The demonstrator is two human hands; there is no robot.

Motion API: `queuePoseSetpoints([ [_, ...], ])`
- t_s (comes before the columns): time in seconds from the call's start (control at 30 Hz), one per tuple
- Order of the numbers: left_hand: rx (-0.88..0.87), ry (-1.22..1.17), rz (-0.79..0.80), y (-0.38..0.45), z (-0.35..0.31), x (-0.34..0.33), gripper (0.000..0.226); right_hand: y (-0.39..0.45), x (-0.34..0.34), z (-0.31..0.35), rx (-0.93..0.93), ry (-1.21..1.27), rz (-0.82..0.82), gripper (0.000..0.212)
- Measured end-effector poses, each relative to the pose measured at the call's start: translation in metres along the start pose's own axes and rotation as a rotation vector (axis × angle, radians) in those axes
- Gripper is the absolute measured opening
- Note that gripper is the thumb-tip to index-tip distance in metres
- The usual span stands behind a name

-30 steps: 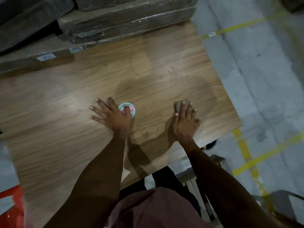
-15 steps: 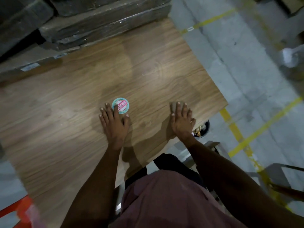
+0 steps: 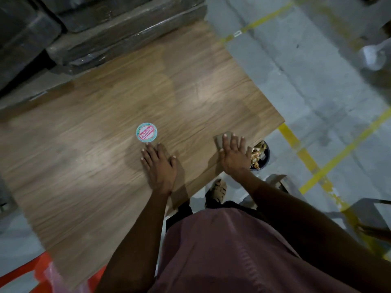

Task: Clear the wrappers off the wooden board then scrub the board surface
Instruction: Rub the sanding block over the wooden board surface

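Observation:
A wide wooden board [image 3: 110, 157] fills the middle of the head view. On it lies a round teal and pink container lid [image 3: 146, 132]. My left hand [image 3: 158, 166] rests flat on the board just below the lid, fingers straight, not touching it. My right hand [image 3: 233, 154] presses flat on a grey scrub pad [image 3: 219, 140] near the board's right front edge; most of the pad is hidden under my fingers.
A dark bin [image 3: 260, 155] holding crumpled wrappers stands on the floor beside the board's right corner. Wrapped dark stacks [image 3: 110, 32] line the far edge. An orange plastic piece [image 3: 42, 269] sits at lower left. Yellow floor lines [image 3: 330, 163] run on the right.
My left hand has slid back off the round lid, which now lies free. My right hand with the pad has moved nearer the board's front edge. The bin has come into view.

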State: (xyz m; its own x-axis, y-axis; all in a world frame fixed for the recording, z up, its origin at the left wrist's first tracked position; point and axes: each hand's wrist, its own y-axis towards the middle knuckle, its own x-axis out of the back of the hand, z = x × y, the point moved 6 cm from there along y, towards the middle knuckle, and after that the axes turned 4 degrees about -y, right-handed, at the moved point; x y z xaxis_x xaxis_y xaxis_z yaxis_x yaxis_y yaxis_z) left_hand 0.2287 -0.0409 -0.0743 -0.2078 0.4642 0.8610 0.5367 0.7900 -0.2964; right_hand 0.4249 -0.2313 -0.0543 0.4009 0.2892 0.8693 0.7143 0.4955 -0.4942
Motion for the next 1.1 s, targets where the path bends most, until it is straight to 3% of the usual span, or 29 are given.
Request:
queuePoseSetpoints([
  [0.1,0.031,-0.002,0.037,-0.02,-0.012,-0.01,0.076,0.001,0.003,-0.011,0.053,-0.002,0.02,0.062],
  [0.33,0.082,0.022,0.065,-0.041,-0.05,-0.034,0.069,-0.039,-0.021,0.006,0.418,-0.101,0.004,0.062],
  [0.6,0.11,0.042,0.059,-0.055,-0.07,-0.042,0.07,-0.008,0.0,-0.066,0.182,-0.054,0.03,0.063],
  [0.83,0.116,0.013,0.085,-0.067,-0.093,-0.051,0.073,-0.031,-0.005,-0.03,0.443,-0.177,0.069,0.064],
  [0.97,0.088,0.041,0.06,-0.068,-0.087,-0.043,0.067,-0.013,0.003,-0.062,0.242,-0.093,0.101,0.064],
  [1.1,0.014,0.075,-0.03,-0.058,-0.078,-0.022,0.046,0.004,0.009,-0.082,0.094,0.056,0.13,0.064],
])
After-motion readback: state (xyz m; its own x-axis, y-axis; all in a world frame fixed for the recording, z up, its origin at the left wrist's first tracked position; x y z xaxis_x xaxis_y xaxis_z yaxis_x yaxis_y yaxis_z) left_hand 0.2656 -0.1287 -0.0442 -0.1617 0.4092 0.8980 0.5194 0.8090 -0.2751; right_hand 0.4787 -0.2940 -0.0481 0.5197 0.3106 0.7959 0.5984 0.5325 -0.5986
